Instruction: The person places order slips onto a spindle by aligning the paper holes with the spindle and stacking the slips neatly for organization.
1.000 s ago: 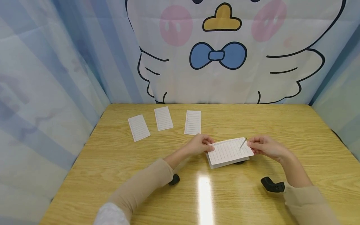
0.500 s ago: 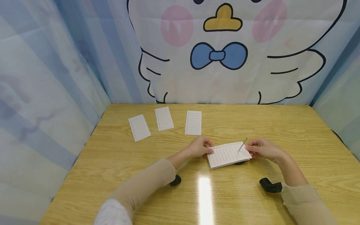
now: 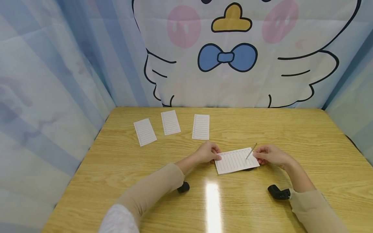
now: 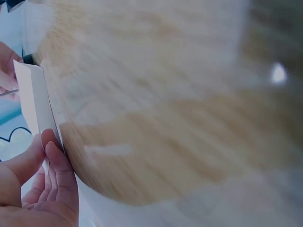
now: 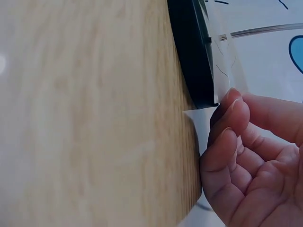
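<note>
Both hands hold a white lined paper slip (image 3: 233,163) by its two ends. My left hand (image 3: 206,153) pinches the left end between thumb and fingers; the left wrist view shows the thumb (image 4: 28,158) on one face. At the opposite end, my right hand (image 3: 271,154) pinches the edge near a corner. A thin metal spike (image 3: 252,150) pokes up through the slip close to the right hand. Its black base (image 3: 248,169) shows from under the slip's near edge, and more of it appears in the right wrist view (image 5: 191,52). Another paper edge lies just beneath the top slip.
Three more lined slips lie at the back left of the wooden table (image 3: 116,174): one leftmost (image 3: 145,132), one in the middle (image 3: 170,122), one on the right (image 3: 200,127). Black wrist mounts stick out by the left sleeve (image 3: 183,187) and right sleeve (image 3: 278,192).
The slip has come down along the spike, closing the gap to the paper beneath. More of the spike stands above it. My right hand has lowered and shifted slightly left; the left barely moved.
</note>
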Action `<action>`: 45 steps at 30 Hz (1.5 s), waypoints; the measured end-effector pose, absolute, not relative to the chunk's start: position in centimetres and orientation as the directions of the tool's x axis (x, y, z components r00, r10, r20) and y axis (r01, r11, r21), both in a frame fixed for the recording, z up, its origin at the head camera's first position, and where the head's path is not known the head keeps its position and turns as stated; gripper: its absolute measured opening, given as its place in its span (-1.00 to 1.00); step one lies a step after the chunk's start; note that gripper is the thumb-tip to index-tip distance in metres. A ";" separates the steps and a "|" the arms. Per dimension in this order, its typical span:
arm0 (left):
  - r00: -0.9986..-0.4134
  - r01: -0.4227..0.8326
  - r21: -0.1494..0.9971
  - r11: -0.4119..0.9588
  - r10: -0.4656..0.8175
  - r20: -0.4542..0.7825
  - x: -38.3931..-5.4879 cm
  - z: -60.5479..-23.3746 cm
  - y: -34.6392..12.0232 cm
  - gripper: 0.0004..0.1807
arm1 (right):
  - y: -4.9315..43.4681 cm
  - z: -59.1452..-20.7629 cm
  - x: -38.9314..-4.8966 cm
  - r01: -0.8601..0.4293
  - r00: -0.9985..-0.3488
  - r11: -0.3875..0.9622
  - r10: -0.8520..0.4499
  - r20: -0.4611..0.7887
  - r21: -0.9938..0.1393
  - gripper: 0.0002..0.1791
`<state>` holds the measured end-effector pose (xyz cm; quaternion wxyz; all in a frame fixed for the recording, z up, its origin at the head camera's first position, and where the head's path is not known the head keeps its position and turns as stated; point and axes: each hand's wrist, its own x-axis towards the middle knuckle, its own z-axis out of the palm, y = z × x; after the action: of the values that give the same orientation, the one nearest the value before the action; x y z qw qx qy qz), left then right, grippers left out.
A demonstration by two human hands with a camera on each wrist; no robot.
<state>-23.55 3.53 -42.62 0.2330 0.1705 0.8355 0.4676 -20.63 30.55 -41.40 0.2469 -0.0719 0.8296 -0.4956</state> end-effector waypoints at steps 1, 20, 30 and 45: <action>-0.835 0.064 0.861 0.505 0.500 -0.231 -23.5 -42.6 3.6 -0.89 | 30.5 -41.4 -20.6 0.123 -0.868 0.503 -0.362 -0.339 -0.855 -0.78; -0.834 0.058 0.863 0.501 0.499 -0.234 -23.8 -43.1 3.6 -0.89 | 31.3 -42.1 -21.3 0.181 -0.860 0.501 -0.337 -0.383 -0.846 -0.76; -0.834 0.029 0.865 0.501 0.489 -0.255 -23.6 -42.8 3.5 -0.88 | 31.4 -42.1 -21.4 0.158 -0.849 0.509 -0.367 -0.380 -0.846 -0.77; -0.816 -0.081 0.915 0.396 0.501 -0.289 -24.1 -43.4 3.1 -0.85 | 31.4 -42.2 -21.2 0.176 -0.844 0.482 -0.375 -0.384 -0.858 -0.75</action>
<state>-24.10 3.09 -43.42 0.2730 0.1328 0.7896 0.5333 -21.21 31.45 -42.16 0.2729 -0.0608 0.8165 -0.5052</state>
